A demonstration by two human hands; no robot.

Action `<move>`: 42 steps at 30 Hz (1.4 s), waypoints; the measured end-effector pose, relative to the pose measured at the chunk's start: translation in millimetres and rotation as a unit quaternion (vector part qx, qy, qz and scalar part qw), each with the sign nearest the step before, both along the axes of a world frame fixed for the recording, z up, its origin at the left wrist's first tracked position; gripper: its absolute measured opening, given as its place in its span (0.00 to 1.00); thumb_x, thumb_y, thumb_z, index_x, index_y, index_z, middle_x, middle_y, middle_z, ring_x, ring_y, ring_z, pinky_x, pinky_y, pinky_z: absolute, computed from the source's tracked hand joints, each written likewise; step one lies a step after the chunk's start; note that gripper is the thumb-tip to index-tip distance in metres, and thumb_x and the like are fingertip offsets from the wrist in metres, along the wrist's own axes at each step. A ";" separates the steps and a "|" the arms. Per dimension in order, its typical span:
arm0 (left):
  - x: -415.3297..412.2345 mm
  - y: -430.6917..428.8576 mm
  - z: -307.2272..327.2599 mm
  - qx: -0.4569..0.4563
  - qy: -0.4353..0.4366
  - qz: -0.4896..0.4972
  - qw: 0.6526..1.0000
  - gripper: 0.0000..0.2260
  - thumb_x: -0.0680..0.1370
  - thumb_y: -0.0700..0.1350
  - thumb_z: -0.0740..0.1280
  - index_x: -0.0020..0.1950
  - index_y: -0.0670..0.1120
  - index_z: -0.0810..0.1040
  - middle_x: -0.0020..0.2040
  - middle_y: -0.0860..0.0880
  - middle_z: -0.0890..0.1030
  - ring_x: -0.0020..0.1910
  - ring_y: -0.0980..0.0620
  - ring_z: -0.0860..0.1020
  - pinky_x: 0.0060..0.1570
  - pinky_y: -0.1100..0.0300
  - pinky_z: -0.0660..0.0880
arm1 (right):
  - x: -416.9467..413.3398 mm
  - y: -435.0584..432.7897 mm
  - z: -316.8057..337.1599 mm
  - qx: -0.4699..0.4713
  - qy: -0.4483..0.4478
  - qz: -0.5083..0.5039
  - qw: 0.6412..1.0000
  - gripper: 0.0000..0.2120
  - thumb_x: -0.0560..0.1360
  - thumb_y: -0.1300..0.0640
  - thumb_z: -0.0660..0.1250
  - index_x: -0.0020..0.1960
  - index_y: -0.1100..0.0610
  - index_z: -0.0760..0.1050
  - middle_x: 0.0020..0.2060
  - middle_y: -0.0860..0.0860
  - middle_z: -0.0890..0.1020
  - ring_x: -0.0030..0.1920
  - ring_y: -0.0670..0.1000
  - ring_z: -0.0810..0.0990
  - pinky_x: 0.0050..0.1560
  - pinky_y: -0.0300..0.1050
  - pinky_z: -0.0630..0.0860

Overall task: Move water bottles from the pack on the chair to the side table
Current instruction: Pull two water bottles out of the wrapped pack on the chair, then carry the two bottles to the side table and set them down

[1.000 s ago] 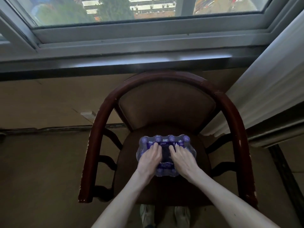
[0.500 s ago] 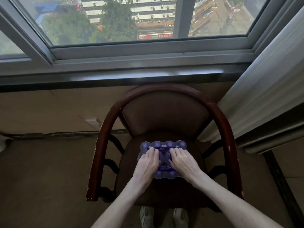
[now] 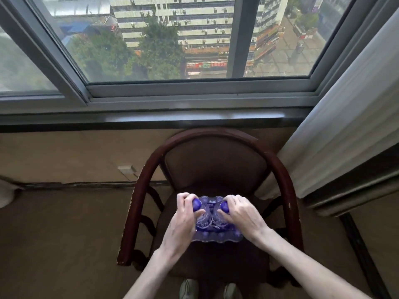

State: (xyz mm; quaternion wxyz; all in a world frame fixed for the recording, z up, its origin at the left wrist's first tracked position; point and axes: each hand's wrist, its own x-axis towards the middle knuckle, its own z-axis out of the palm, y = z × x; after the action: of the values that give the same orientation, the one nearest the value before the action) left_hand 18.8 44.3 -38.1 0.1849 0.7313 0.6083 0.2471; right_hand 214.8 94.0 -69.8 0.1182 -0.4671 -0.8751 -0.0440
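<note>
**Purple-capped bottles gripped over the pack on the chair**

Purple caps and clear plastic show between two bare hands above the dark seat of a wooden armchair (image 3: pixel 138 212). The left hand (image 3: pixel 183 221) curls its fingers around the neck of one bottle (image 3: pixel 199 212), thumb pressed against its near side below the cap. The right hand (image 3: pixel 239 214) wraps another bottle (image 3: pixel 222 212) the same way, fingers closed over the far side and thumb on the near side. Both bottles stand side by side, touching, above the shrink-wrapped pack (image 3: pixel 216 235), which lies on the seat cushion. Whether the bottles are clear of the wrap cannot be told. Behind the chair runs a window sill (image 3: pixel 151 119), with a pale curtain (image 3: pixel 345 117) hanging at the right.
</note>
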 end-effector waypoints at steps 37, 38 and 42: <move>-189.7 -145.0 200.0 0.257 -0.190 0.376 0.870 0.07 0.83 0.50 0.53 0.52 0.51 0.69 0.42 0.65 0.73 0.40 0.62 0.75 0.41 0.75 0.69 | -292.9 -93.1 235.5 -0.294 0.520 0.146 0.789 0.12 0.77 0.50 0.66 0.41 0.55 0.69 0.29 0.50 0.82 0.29 0.44 0.79 0.35 0.32 0.73; -211.0 -160.7 206.2 0.263 -0.188 0.391 0.862 0.08 0.83 0.50 0.53 0.52 0.50 0.69 0.41 0.64 0.74 0.40 0.61 0.75 0.40 0.74 0.70 | -318.0 -106.0 242.0 -0.301 0.513 0.160 0.788 0.11 0.77 0.51 0.66 0.41 0.56 0.69 0.29 0.50 0.82 0.29 0.44 0.79 0.35 0.32 0.73; -299.7 -234.3 227.4 0.300 -0.151 0.420 0.843 0.11 0.83 0.52 0.52 0.53 0.47 0.70 0.39 0.57 0.74 0.38 0.57 0.76 0.36 0.70 0.73 | -421.9 -171.5 261.7 -0.333 0.492 0.206 0.778 0.10 0.77 0.53 0.66 0.41 0.56 0.70 0.30 0.51 0.82 0.31 0.51 0.81 0.37 0.41 0.79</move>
State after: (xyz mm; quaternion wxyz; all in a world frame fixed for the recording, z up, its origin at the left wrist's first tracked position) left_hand -280.9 -190.1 189.2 -0.0754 0.3794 0.7181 0.5786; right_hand -207.1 -77.5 191.9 0.3754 -0.2443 -0.7334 0.5114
